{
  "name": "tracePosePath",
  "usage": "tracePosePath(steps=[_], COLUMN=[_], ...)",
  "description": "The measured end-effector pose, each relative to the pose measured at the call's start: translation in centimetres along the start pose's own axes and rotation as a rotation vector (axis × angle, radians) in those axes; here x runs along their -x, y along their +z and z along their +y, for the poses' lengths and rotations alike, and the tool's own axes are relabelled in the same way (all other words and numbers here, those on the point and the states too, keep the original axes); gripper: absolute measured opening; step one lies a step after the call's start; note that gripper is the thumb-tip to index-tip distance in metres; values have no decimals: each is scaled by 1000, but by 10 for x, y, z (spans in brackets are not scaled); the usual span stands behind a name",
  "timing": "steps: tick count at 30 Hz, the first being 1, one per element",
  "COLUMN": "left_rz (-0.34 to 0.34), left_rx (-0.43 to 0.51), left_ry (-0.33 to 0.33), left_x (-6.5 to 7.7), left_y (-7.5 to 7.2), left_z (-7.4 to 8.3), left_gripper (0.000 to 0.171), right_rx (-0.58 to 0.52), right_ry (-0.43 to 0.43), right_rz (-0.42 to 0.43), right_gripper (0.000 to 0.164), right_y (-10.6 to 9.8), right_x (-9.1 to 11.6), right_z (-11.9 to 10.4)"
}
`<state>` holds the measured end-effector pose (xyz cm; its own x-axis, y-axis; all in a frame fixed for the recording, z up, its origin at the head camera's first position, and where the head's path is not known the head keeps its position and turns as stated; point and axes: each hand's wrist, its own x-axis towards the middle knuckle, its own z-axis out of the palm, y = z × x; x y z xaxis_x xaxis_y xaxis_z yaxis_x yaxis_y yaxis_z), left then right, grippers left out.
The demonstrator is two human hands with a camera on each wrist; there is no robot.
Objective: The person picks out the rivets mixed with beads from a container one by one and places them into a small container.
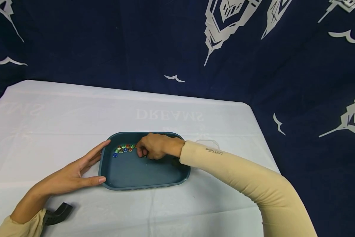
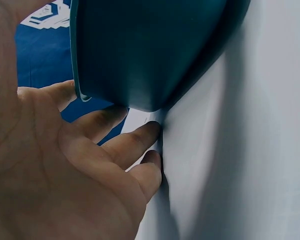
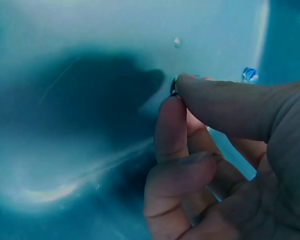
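Observation:
A blue-green tray (image 1: 141, 174) with a raised rim sits on the white-covered table. Along its far left part lie several colourful glass marbles (image 1: 124, 148), some blue, others green or red. My left hand (image 1: 67, 174) spreads at the tray's left end, thumb at the near corner and fingertips by the far one. In the left wrist view those fingers (image 2: 135, 142) lie along the tray's outer wall. Over the tray, my right hand (image 1: 154, 146) pinches a small dark marble (image 3: 173, 87) between thumb and forefinger, mostly hidden by the fingertips. A blue marble (image 3: 250, 75) lies beyond the thumb.
A clear plastic piece (image 1: 208, 143) lies behind the right forearm, partly covered by the sleeve. A black curved piece (image 1: 59, 214) juts out beside the left wrist. Beyond the table's far edge hangs a dark blue cloth (image 1: 121, 49) with white drawings.

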<state>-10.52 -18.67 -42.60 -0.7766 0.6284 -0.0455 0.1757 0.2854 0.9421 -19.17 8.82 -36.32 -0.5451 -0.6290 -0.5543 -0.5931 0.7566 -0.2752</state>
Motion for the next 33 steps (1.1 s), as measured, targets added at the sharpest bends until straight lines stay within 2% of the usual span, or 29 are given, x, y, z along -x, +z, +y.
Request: tracePosePath(steps=[20,33], left_rz=[-2,9], left_rx=[14,-15], left_ry=[10,-15], left_x=[-2,-1], left_y=[1,1], left_z=[0,1], left_gripper=[96,98], right_rx=[-33,-27], right_ry=[-12,-17], right_rz=[-13,-27], right_gripper=[20,19], right_y=[6,5], right_x=[-8,-11], right_z=[2,4])
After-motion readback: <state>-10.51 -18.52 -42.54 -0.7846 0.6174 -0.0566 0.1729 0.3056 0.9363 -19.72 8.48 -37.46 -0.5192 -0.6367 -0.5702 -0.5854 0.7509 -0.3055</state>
